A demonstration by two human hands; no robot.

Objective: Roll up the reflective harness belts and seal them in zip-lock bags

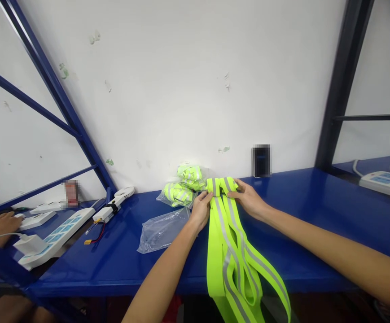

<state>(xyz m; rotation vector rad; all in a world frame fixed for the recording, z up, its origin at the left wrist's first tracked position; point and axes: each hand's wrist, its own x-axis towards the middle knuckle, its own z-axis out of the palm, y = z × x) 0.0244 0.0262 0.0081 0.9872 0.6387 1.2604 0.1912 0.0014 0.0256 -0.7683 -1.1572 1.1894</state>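
Pinching the folded top of the fluorescent-yellow reflective strapping (217, 246), the left hand (201, 209) and right hand (247, 198) grasp opposite sides near the frame's centre; its loops run down between them, past the blue table (302, 202) edge, toward the bottom. A flat clear plastic bag (163, 231) lies left of the left hand.

I see long, bright yellow-green straps (230, 242), each with a gray stripe down the middle. Their tops are folded over, side by side, above the desk (299, 193). The rest hangs in loose loops past its front edge.
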